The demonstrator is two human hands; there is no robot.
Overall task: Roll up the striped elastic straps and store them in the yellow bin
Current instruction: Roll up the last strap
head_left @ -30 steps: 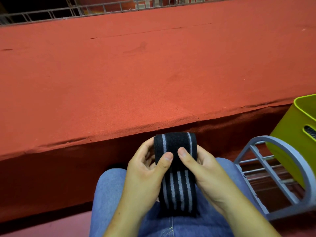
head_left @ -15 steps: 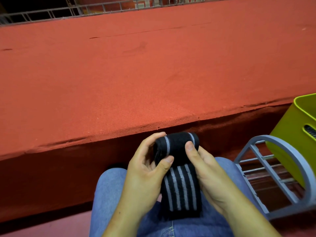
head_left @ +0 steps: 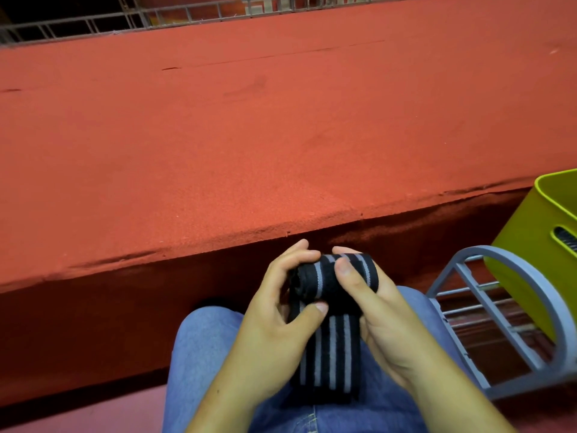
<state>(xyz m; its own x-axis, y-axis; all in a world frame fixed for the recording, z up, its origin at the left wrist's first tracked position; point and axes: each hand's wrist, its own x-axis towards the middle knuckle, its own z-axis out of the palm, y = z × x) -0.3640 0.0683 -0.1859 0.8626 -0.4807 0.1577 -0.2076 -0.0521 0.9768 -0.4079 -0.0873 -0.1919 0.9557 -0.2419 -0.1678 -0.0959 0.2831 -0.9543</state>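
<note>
Red, grainy flooring fills most of my view, a broad raised step whose front edge runs across the middle and drops into a dark face. Along its far top edge I see a grey metal railing.

Below the step, low in my view, is the person's lap in blue jeans. The left hand is curled round the left end of the striped elastic strap, its thumb pressed on the front of the band just under the roll. The strap is black with pale grey stripes. Its upper part is wound into a thick roll held between both hands, and its loose tail hangs flat down over the jeans. The right hand clamps the roll from the other side, thumb laid across the top and fingers wrapped behind.

Right of the knees stands a grey rack with a curved rim and thin bars. Just beyond it, cut by the right edge, is the yellow bin. Through its handle slot I see something dark with pale lines. I cannot tell what else the bin holds, nor what it rests on.
</note>
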